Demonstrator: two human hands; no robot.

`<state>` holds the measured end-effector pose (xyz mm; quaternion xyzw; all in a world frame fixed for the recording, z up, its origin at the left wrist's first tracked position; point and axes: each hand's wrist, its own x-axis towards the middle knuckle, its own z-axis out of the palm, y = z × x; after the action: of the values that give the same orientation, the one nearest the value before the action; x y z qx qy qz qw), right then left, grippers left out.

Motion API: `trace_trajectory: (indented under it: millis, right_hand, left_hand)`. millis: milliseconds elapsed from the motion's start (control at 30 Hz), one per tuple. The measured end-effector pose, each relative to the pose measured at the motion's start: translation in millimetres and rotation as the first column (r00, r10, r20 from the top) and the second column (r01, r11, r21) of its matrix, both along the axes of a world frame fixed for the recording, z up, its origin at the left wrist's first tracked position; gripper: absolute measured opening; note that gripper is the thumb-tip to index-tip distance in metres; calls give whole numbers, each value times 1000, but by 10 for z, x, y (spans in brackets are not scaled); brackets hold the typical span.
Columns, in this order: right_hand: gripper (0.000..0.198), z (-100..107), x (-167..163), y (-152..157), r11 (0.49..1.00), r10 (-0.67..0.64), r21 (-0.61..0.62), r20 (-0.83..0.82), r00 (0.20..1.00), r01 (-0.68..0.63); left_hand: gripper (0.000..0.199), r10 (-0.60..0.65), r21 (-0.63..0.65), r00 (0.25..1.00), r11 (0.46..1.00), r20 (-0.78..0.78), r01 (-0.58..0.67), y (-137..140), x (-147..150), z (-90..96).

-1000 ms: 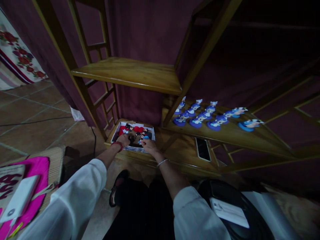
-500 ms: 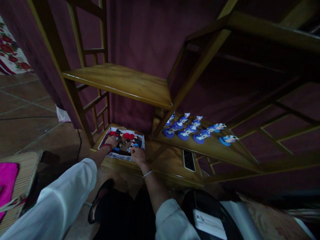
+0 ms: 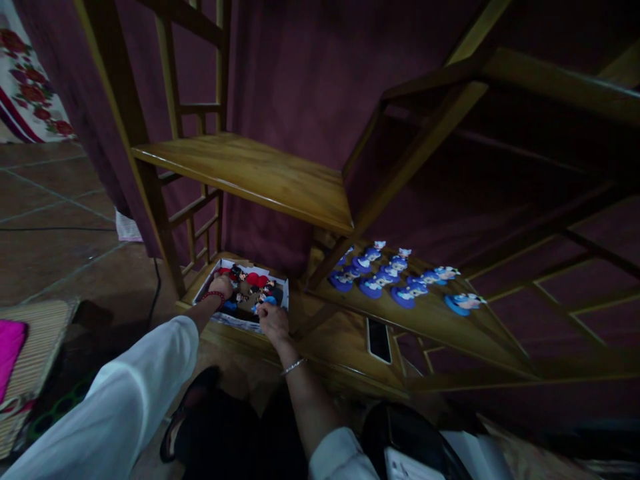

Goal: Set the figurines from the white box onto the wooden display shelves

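A shallow white cardboard box (image 3: 284, 288) stands on the low wooden shelf, holding several small figurines in red, black and blue. My left hand (image 3: 221, 285), with a red bead bracelet at the wrist, reaches into its left side. Those fingers curl downward by a black-and-red figurine (image 3: 239, 274); what they grip is hidden. Over the front right rim is my right hand (image 3: 273, 320), its fingers pinched together on a small blue figurine (image 3: 265, 302) that they partly cover.
Several purple-and-white figurines (image 3: 379, 283) stand in rows on the raised shelf to the right, with a light-blue one (image 3: 463, 303) at the end. A phone (image 3: 379, 340) lies on the lower shelf. An upper wooden shelf (image 3: 250, 172) overhangs the box. A black stool (image 3: 395, 433) is close by.
The camera view has shifted slightly, so the shelf figurines sit a little lower and further right. Both hands stay at the box, with only small finger movements.
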<state>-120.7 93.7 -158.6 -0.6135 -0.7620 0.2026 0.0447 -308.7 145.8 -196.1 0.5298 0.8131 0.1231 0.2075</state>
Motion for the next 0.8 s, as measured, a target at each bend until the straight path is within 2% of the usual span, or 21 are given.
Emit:
trace_trajectory:
  millis: [167, 533, 700, 800]
  right_hand:
    - [27, -11, -3, 5, 1000, -8, -7, -4, 1000, 8]
    - [25, -12, 1, 15, 1000, -3, -26, -7, 1000, 3]
    - [25, -31, 5, 15, 1000, -15, -9, -26, 1000, 15]
    - [23, -29, 11, 13, 999, -34, -23, -42, 999, 34]
  left_hand:
    - [36, 52, 5, 999, 999, -1, -52, 32, -29, -68]
    - [26, -21, 58, 999, 998, 38, 19, 50, 8, -72]
    - [35, -19, 77, 998, 997, 58, 14, 37, 6, -68]
    - [32, -46, 86, 995, 996, 86, 39, 29, 2, -40]
